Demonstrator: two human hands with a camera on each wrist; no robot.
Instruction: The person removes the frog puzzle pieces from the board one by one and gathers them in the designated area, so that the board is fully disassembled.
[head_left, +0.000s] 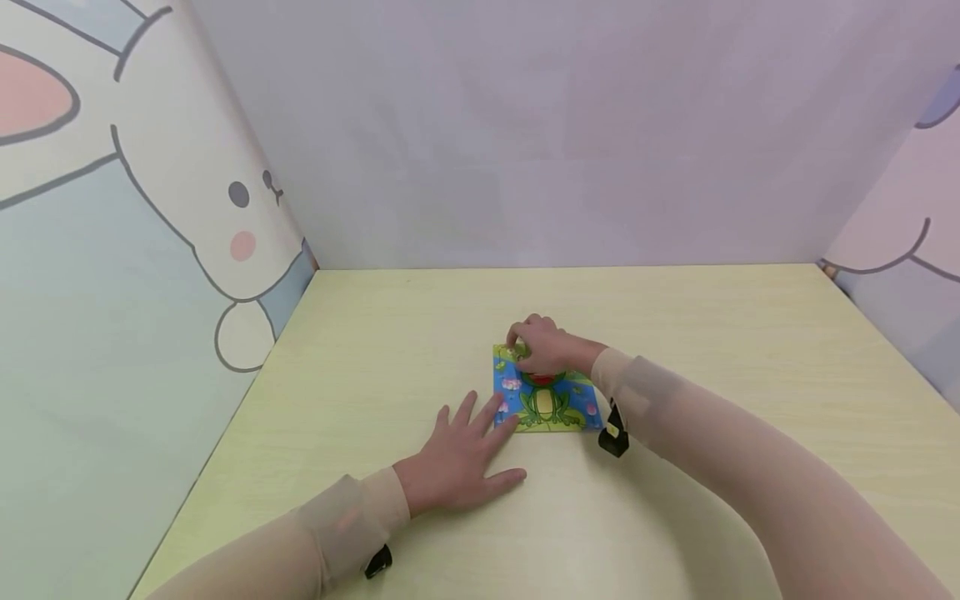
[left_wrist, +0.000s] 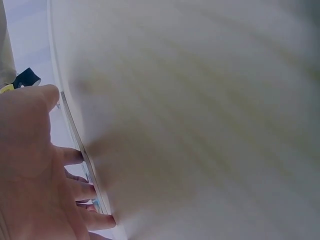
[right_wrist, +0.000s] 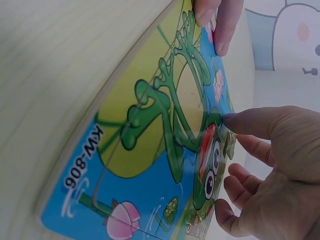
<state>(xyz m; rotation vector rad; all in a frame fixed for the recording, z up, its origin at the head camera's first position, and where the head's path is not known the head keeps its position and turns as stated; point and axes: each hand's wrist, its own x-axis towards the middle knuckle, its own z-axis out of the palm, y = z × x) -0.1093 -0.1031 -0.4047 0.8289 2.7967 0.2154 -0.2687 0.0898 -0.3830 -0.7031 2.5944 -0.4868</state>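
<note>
Across the surface (head_left: pixel 405 333), your right arm (head_left: pixel 735 457) reaches toward ten o'clock, your left arm (head_left: pixel 277 554) toward two. Your left hand (head_left: pixel 457 460), fingers straight and spread, grips nothing and touches the frog puzzle (head_left: pixel 546 406) lying at its two o'clock. Your right hand (head_left: pixel 543 346) arches bent fingers over the puzzle's twelve-o'clock side; I can't tell whether they grip.

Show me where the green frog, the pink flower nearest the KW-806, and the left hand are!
Green frog (right_wrist: pixel 190 97), right wrist view: on its pale belly.
Pink flower (right_wrist: pixel 122 220), right wrist view: on its petals.
Left hand (head_left: pixel 455 462), head view: on the back of the hand.
</note>
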